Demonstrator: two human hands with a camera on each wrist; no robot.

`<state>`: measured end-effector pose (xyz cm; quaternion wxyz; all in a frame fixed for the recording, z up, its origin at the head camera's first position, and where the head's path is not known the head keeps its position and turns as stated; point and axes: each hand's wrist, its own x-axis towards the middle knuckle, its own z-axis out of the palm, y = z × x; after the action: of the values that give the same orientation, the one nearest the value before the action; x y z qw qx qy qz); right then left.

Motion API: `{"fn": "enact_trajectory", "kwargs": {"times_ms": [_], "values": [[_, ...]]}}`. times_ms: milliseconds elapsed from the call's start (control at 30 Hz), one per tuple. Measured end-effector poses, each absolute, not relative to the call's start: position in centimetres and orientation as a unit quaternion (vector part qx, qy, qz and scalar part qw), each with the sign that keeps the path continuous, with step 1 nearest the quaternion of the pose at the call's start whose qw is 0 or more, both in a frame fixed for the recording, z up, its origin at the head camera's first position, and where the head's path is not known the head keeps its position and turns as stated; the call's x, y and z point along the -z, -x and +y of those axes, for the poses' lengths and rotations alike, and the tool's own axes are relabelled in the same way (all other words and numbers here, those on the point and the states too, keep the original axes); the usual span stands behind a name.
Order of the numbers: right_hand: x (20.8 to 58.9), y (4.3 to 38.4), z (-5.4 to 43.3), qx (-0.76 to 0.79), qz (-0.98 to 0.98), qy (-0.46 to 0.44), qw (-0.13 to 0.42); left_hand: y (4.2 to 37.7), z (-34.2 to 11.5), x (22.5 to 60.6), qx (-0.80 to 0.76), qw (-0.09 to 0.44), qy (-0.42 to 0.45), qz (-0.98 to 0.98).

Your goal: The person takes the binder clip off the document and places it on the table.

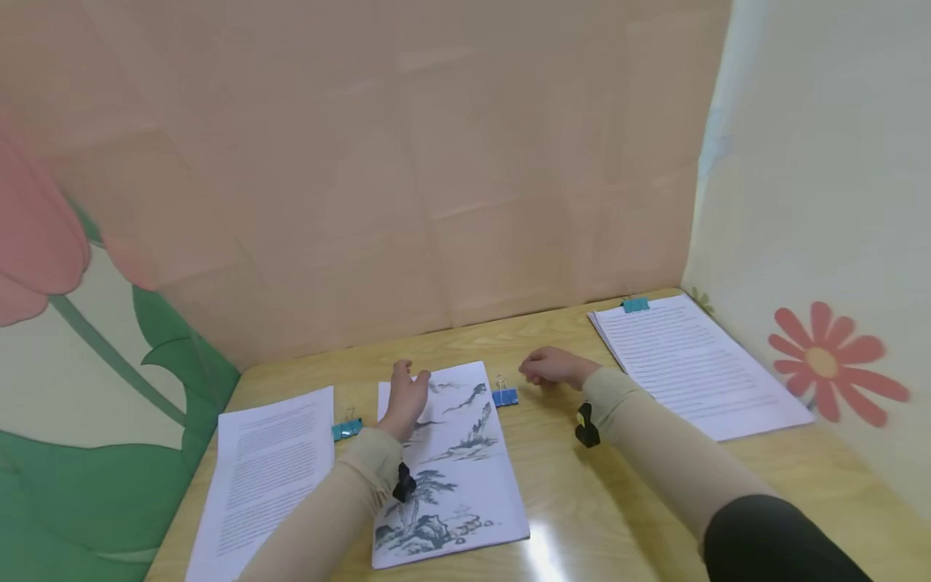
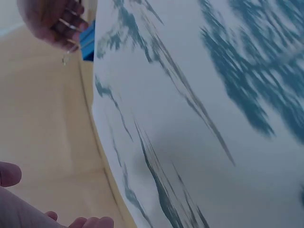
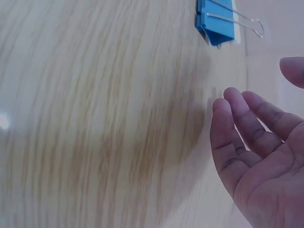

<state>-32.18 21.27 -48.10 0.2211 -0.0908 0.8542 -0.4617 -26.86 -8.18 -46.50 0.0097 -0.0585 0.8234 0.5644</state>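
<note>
The left hand (image 1: 409, 400) is over the far part of the ink-landscape sheets (image 1: 476, 477), empty, its thumb apart from loosely bent fingers; whether it touches the paper I cannot tell. The right hand (image 1: 558, 366) is empty too, thumb well away from gently curved fingers, above the table (image 1: 575, 509). Between the hands, nearer the right one, a blue clip (image 1: 505, 397) lies at the sheets' edge. Left of the left hand are typed pages (image 1: 280, 453) with a teal clip (image 1: 347, 429) beside them; right of the right hand, a clipped stack (image 1: 698, 364).
</note>
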Motion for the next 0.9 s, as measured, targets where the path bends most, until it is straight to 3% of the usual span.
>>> {"fn": "enact_trajectory", "kwargs": {"times_ms": [600, 900], "values": [[47.0, 32.3, 23.9, 0.482, 0.851, 0.079, 0.191, 27.7, -2.6, 44.9, -0.612, 0.023, 0.025, 0.790], [46.9, 32.8, 27.2, 0.454, 0.876, 0.043, 0.158, 27.4, 0.3, 45.0, -0.627, 0.069, 0.003, 0.776]]}}
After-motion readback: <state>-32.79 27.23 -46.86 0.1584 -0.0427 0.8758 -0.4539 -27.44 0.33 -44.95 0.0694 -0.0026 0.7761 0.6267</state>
